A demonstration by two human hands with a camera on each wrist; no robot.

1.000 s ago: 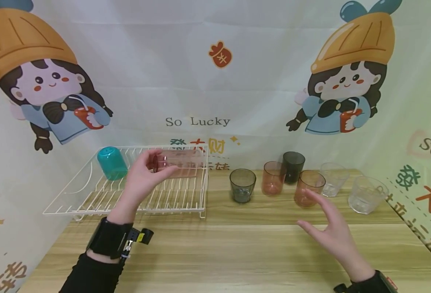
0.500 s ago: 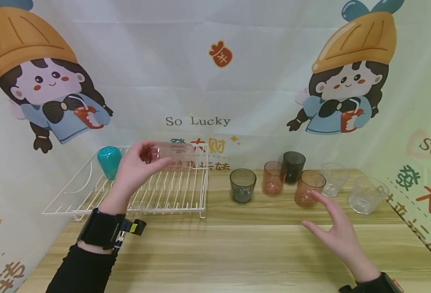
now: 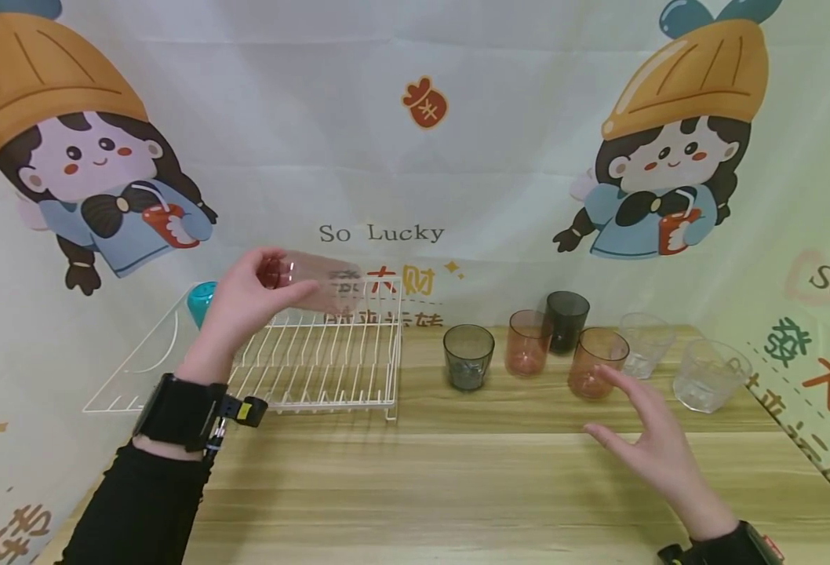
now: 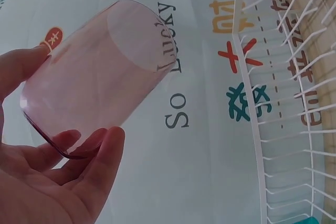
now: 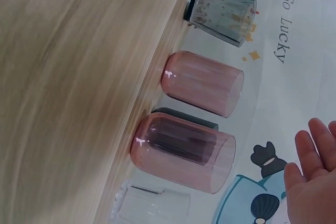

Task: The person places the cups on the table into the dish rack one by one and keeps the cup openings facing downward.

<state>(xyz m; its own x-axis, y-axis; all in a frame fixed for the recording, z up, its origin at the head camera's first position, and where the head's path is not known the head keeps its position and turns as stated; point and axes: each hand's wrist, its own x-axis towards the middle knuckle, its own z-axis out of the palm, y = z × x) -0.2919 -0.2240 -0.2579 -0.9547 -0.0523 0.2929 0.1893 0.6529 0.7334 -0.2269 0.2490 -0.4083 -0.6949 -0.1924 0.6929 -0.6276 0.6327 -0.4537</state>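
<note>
My left hand (image 3: 244, 294) grips a pink drinking glass (image 3: 325, 284) by its base end, thumb on one side and fingers on the other. The glass lies sideways in the air over the back of the white wire dish rack (image 3: 316, 405), its mouth pointing right and slightly down. Partly hidden behind the left wrist, a teal glass (image 3: 200, 301) sits upside down on the rack. My right hand (image 3: 653, 447) holds nothing, thumb and fingers spread apart. Its fingertips overlap the front upright pink glass (image 3: 588, 362) in the head view.
Several more glasses stand upright at the back right: a grey tumbler (image 3: 467, 357), another pink glass (image 3: 526, 344), a dark glass (image 3: 567, 310) and clear tumblers (image 3: 710, 380). The wooden table (image 3: 415, 486) meets a printed cloth backdrop (image 3: 500, 196).
My left hand has raised the pink glass from the rack, moving up and left, and the glass's mouth now dips more. My right hand has shifted slightly right.
</note>
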